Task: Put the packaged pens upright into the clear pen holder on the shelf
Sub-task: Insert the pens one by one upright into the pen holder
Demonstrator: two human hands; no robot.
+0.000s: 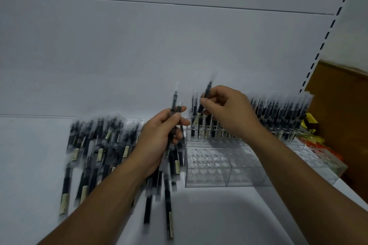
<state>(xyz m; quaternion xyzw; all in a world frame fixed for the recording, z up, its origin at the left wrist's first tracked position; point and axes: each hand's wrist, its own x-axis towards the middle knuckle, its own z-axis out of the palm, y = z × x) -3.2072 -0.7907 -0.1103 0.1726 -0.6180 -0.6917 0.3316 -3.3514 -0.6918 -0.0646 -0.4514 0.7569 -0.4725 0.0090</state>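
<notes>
Packaged pens (95, 149) were seen heaped in a loose pile on the white shelf (209, 217), just left of the clear pen holder (219, 167), most of them lying flat in their sleeves. The holder was set on the shelf near the back panel (139, 55), and the round holes of its front rows could be seen through the clear top. In the rows at the back of the holder a line of standing pens (278, 113) was seen, upright and stretching toward the holder's right end. The left hand (159, 139) was held just left of the holder, above the near edge of the pile. Its fingers and thumb were curled round a small bundle of pens (174, 103), whose tips stuck up above the fist; their number could not be told through the blur. The right hand (227, 109) was held over the back left part of the holder. A single pen (208, 88) was pinched between its thumb and fingers, tilted with the tip up and to the right and the lower end close above the standing pens. To the right of the holder some yellow and orange packets (310, 127) were seen, and above them the slotted upright (336, 16) of the shelving.
</notes>
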